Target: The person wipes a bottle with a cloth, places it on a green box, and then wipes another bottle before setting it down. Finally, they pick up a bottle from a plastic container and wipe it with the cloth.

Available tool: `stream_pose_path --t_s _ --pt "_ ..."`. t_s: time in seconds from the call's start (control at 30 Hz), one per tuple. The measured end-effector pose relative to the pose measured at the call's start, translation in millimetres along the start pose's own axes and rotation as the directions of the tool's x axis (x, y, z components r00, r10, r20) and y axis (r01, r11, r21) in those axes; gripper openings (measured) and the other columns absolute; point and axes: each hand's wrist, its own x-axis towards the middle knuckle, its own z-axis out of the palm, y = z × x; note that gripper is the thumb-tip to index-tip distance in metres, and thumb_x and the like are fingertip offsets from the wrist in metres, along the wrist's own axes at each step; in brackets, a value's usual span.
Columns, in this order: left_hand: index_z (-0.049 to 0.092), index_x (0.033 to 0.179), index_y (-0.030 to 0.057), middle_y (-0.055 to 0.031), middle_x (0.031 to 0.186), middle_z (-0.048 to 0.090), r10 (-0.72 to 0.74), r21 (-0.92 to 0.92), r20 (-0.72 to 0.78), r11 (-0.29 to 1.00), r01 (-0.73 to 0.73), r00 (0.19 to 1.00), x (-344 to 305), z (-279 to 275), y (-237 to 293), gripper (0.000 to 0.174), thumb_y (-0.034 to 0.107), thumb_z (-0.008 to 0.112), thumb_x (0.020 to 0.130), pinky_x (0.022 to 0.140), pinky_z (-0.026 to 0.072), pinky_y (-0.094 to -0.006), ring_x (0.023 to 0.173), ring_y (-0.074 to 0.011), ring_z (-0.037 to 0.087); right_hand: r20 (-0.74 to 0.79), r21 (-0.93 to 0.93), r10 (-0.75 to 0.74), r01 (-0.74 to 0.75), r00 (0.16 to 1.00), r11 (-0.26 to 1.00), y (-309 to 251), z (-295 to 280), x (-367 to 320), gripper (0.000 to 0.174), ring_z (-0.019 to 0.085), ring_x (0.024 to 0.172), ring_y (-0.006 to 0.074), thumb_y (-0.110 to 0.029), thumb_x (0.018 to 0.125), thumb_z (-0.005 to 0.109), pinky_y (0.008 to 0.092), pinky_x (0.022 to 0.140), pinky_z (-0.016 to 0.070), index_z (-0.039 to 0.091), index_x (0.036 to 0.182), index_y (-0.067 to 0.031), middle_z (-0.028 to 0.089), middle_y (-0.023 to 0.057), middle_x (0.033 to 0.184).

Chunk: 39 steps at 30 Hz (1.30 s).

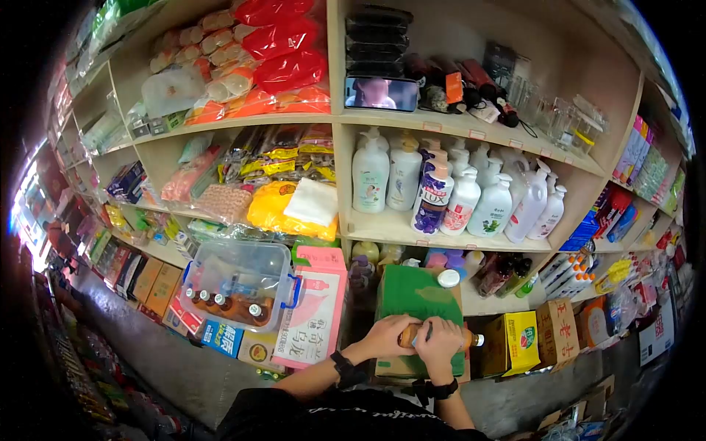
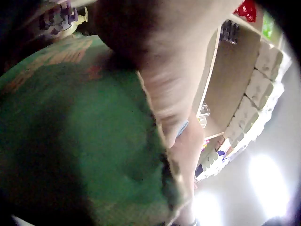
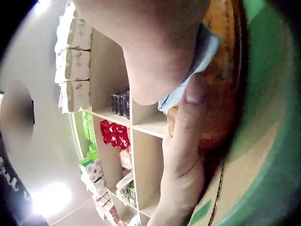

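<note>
Only clean read here is "LUX", on the purple label of a white pump bottle (image 1: 432,197) on the middle shelf. The pink flat carton (image 1: 318,312) has dark Chinese characters down a white panel, starts with 奇 I think. The brown cardboard box (image 1: 557,331) has red characters ending in 老吉. The blue box (image 1: 222,339) has white characters, too small to read. The pale label on the amber bottle with the white cap (image 1: 468,339) is just blur.

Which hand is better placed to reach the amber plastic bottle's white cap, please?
Probably the right hand: it grips the amber plastic bottle nearest its white cap; the left hand holds the base end.
</note>
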Motion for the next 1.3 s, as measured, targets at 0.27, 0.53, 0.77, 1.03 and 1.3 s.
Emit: stream_pose_path --t_s 0.27,0.53,0.77,1.03,1.3 --pt "0.061 0.133 0.0108 -0.0132 0.123 0.069 0.047 -0.016 -0.052 0.999 -0.048 0.998 -3 4 -1 0.073 0.037 0.091 0.072 0.097 0.0548 -0.0454 0.113 -0.0358 0.068 0.016 -0.063 0.113 -0.112 0.993 0.992 -3 0 -2 0.016 0.064 0.071 0.0372 -0.019 0.087 0.062 0.0489 0.072 0.0466 0.066 0.075 -0.0085 0.068 0.0139 0.073" --pt "0.058 0.135 0.0087 -0.0143 0.123 0.069 0.049 0.010 -0.066 0.999 -0.049 0.997 0 7 0 0.073 0.043 0.089 0.078 0.093 0.0567 -0.0449 0.113 -0.0353 0.069 -0.003 -0.043 0.157 -0.157 0.988 0.987 5 3 0 0.027 0.064 0.072 0.0365 -0.018 0.093 0.055 0.0483 0.084 0.0505 0.067 0.074 -0.0031 0.068 0.0170 0.073" --pt "0.058 0.140 0.0102 -0.0150 0.130 0.070 0.068 0.089 -0.059 0.994 -0.063 0.996 -3 5 7 0.075 0.048 0.086 0.082 0.099 0.0566 -0.0444 0.120 -0.0366 0.068 -0.043 -0.255 0.211 -0.215 0.977 0.943 63 -3 -5 0.030 0.064 0.075 0.0445 -0.015 0.091 0.052 0.0510 0.076 0.0526 0.068 0.075 0.0043 0.068 0.0233 0.079" --pt "0.058 0.140 0.0113 -0.0120 0.132 0.069 0.112 0.093 -0.065 0.990 -0.105 0.992 -3 6 7 0.073 0.041 0.088 0.080 0.099 0.0560 -0.0431 0.117 -0.0365 0.068 -0.060 0.169 0.585 -0.570 0.809 0.804 64 -14 -4 0.041 0.067 0.077 0.0488 -0.024 0.097 0.047 0.0535 0.073 0.0519 0.073 0.088 0.0062 0.069 0.0296 0.082" --pt "0.060 0.138 0.0107 -0.0127 0.130 0.070 0.132 0.106 -0.064 0.987 -0.124 0.989 -2 6 6 0.072 0.044 0.089 0.081 0.097 0.0577 -0.0427 0.117 -0.0332 0.069 -0.001 0.146 0.624 -0.618 0.781 0.773 60 -13 -10 0.035 0.063 0.070 0.0447 -0.021 0.099 0.050 0.0534 0.066 0.0466 0.070 0.084 0.0029 0.066 0.0249 0.074"
